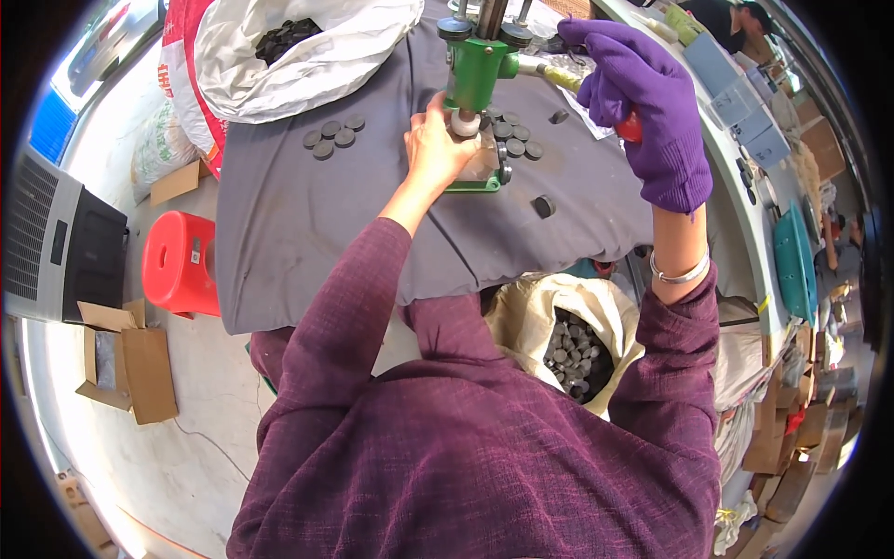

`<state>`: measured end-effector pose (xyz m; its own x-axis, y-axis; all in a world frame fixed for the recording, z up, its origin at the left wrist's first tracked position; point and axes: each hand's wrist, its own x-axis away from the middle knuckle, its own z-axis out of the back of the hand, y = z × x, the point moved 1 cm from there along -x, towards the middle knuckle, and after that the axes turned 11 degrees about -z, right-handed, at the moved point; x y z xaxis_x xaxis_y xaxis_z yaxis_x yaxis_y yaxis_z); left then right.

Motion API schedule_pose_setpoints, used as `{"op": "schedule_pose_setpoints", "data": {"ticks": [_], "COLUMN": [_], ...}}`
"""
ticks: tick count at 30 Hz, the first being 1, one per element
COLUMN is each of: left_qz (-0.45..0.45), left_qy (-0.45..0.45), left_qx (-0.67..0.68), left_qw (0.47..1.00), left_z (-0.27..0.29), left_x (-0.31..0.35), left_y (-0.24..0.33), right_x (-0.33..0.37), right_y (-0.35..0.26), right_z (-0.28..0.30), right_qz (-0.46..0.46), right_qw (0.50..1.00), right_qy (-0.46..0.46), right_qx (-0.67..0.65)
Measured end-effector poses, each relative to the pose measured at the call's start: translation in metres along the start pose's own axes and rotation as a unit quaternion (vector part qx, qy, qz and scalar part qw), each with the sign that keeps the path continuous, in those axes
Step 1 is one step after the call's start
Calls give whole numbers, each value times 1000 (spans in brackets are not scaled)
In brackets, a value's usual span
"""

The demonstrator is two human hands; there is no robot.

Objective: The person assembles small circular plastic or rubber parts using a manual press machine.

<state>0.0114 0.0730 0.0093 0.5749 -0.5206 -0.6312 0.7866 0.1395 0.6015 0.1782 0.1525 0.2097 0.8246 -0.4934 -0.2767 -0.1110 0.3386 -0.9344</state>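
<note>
A green hand press (472, 79) stands on the grey cloth-covered table (307, 233). My bare left hand (434, 149) reaches to the left of its ram, fingers curled in around a pale round piece (464, 123) at the ram's lower end. Whatever those fingertips pinch is hidden. My right hand (647, 112), in a purple knitted glove, is closed around the red knob (630, 128) of the press lever (559, 76), raised to the right. Several dark round discs (323, 149) lie left of the press, with more discs (515, 147) to its right.
A white sack (372, 65) with dark pieces sits at the table's far left. Below the near edge, a cream sack (517, 307) holds many discs. A red stool (177, 261) and an opened cardboard box (149, 373) stand on the floor at left. Another person (726, 23) is at far right.
</note>
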Motion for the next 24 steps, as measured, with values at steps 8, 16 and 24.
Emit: {"op": "schedule_pose_setpoints", "data": {"ticks": [8,16,24], "left_qz": [81,96,88], "left_qy": [5,1,14], "left_qx": [124,143,216], "left_qw": [989,985,972], "left_z": [0,-4,9], "left_x": [3,6,2], "left_y": [1,-7,-12], "right_x": [2,1,58], "right_y": [-2,-9,90], "right_z": [-2,-7,-15], "right_qz": [21,-54,317], "right_qw": [1000,995,914], "right_qy": [5,38,24], "right_qx": [2,-71,250]}}
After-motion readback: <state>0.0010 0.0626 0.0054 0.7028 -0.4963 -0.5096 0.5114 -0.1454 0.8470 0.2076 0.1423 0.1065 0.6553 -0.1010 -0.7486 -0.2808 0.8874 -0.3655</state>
